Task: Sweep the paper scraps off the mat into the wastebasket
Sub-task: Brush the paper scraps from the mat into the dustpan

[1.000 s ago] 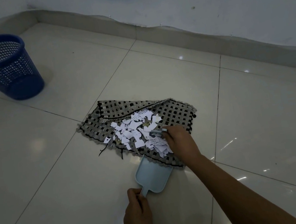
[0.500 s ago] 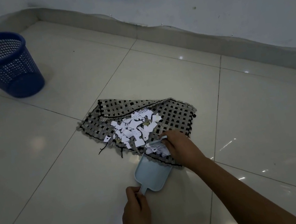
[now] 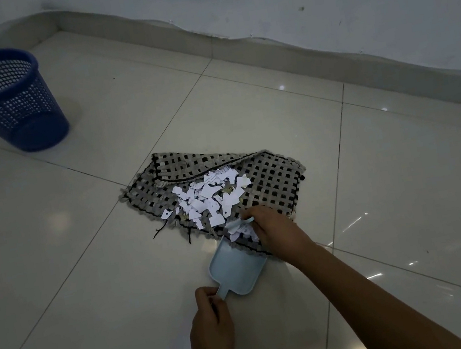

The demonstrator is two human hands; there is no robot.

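A black-and-grey woven mat (image 3: pixel 272 176) lies on the tiled floor with a pile of white paper scraps (image 3: pixel 211 197) on its middle. My left hand (image 3: pixel 212 331) grips the handle of a light blue dustpan (image 3: pixel 237 270), whose mouth sits at the mat's near edge. My right hand (image 3: pixel 274 229) holds a small light blue brush, mostly hidden under the fingers, and presses a clump of scraps (image 3: pixel 239 228) against the near edge of the mat by the dustpan's mouth. A blue mesh wastebasket (image 3: pixel 5 101) stands upright at the far left.
A wall with a tiled skirting (image 3: pixel 294 49) runs across the back and turns the corner behind the wastebasket. Loose black threads (image 3: pixel 161 230) trail from the mat's near-left edge. Pale glossy tiles surround the mat.
My right hand has drawn a clump of scraps from the pile toward the near edge of the mat and the dustpan's mouth. The left hand and dustpan have barely moved.
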